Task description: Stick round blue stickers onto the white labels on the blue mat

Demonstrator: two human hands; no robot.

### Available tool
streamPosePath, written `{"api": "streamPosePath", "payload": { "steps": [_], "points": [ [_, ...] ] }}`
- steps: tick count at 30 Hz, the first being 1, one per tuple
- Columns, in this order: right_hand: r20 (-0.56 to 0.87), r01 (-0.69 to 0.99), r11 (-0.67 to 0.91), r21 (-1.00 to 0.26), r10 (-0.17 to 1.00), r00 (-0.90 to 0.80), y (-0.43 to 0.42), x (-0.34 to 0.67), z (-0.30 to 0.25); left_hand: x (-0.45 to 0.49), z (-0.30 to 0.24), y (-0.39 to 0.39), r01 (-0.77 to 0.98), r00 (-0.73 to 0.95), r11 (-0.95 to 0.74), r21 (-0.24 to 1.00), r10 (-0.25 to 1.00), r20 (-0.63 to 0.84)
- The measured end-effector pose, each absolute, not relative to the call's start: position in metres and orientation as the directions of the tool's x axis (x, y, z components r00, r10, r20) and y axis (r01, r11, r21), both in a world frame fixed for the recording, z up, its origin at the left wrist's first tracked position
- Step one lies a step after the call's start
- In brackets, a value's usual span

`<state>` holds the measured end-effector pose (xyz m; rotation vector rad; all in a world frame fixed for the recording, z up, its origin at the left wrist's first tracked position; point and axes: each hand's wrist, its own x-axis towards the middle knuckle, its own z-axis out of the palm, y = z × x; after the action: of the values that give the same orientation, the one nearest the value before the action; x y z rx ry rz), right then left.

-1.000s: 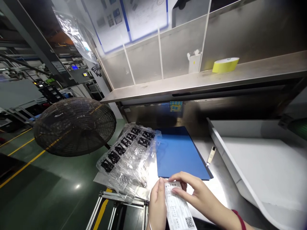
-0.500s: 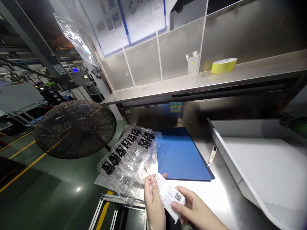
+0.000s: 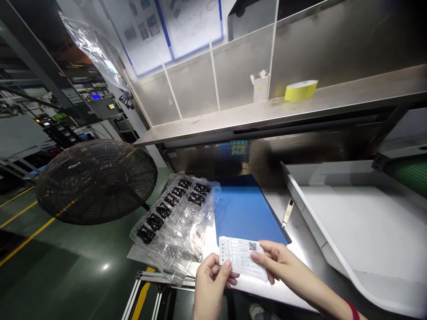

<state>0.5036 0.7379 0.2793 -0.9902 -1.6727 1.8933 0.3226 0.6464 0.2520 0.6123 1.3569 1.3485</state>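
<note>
Over the table [image 3: 295, 244]'s near edge, both hands are on one white card [image 3: 243, 258], held up off the surface, printed face to the camera, QR code at its upper right. Left hand [image 3: 211, 281]: grip pinching the card's lower left, thumb on the face, fingers curled underneath. Right hand [image 3: 279, 262]: grip pinching the right end, thumb on the face just below the QR code, fingers behind. Red band [image 3: 352, 309] on the right wrist. Just beyond the card, a blue sheet [image 3: 247, 209] lies flat on the table. Left of it, touching its far left side, clear tray [image 3: 168, 252], tilted in view, with black parts [image 3: 154, 221] in a line down the left side and a couple more at far right. Between sheet and the big white bin [image 3: 353, 218] on the right: pale stick [image 3: 287, 213], dark at the far end; might be a cutter, too small to be sure. Shelf [image 3: 230, 114] behind carries a yellow roll [image 3: 301, 90] and a small white box [image 3: 260, 87] left of it. Fan [image 3: 96, 182] stands off the table's left side, over green floor [image 3: 83, 271].
</note>
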Motion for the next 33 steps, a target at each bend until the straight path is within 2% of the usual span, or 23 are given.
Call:
{"api": "streamPosePath", "payload": {
  "steps": [6, 12, 22, 33],
  "points": [
    [-0.286, 0.192, -0.214, -0.958, 0.644, -0.710, 0.741, 0.512, 0.270, 0.328, 0.248, 0.648, -0.369, -0.232, 0.200, 0.908, 0.926, -0.299],
    [-0.283, 0.154, -0.242, -0.958, 0.716, -0.638, 0.744, 0.520, 0.247, 0.338, 0.237, 0.654, -0.391, -0.212, 0.211, 0.896, 0.926, -0.311],
    [-0.365, 0.190, -0.314, -0.930, 0.736, -0.570, 0.757, 0.535, 0.221, 0.359, 0.208, 0.671, -0.282, -0.266, 0.297, 0.912, 0.889, -0.372],
    [-0.383, 0.178, -0.341, -0.923, 0.777, -0.500, 0.794, 0.567, 0.198, 0.393, 0.192, 0.713, -0.150, -0.315, 0.342, 0.928, 0.873, -0.372]
  ]
}}
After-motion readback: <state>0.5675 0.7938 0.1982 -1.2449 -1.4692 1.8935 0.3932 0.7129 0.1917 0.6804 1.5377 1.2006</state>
